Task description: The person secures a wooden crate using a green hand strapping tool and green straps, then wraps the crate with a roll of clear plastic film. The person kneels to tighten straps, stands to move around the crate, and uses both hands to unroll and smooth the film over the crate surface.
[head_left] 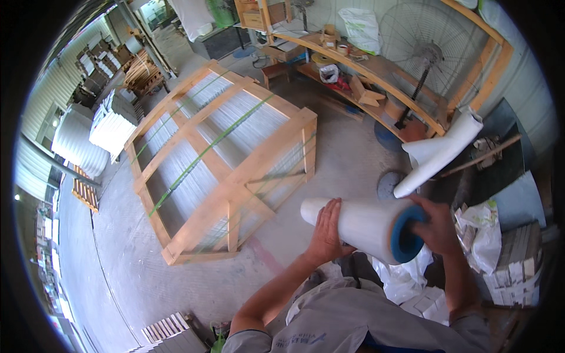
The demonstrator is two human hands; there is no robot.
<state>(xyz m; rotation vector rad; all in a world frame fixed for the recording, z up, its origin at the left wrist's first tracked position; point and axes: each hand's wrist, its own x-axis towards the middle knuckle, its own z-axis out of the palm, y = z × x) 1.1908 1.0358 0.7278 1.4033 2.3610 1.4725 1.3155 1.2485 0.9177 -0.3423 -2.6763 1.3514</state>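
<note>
A thick roll of clear stretch film [369, 226] with a blue core lies sideways across both my hands, in front of my body. My left hand [327, 234] is wrapped round the roll near its far-left end. At the other end, my right hand [434, 226] grips the rim of the blue core, with some fingers hidden inside the opening. Beyond the roll, to the left, stands a large wooden crate [235, 176] of light planks. Green straps [206, 159] run across its top, and rows of film-wrapped stacked goods show between the planks.
At the right stand a wooden workbench [376, 65] with shelves and a large floor fan [429, 54]. A white sheet roll [444, 150] leans near it. White plastic bags [478, 232] and stacked pieces [512, 265] lie close at my right. White wrapped stacks [113, 123] stand far left.
</note>
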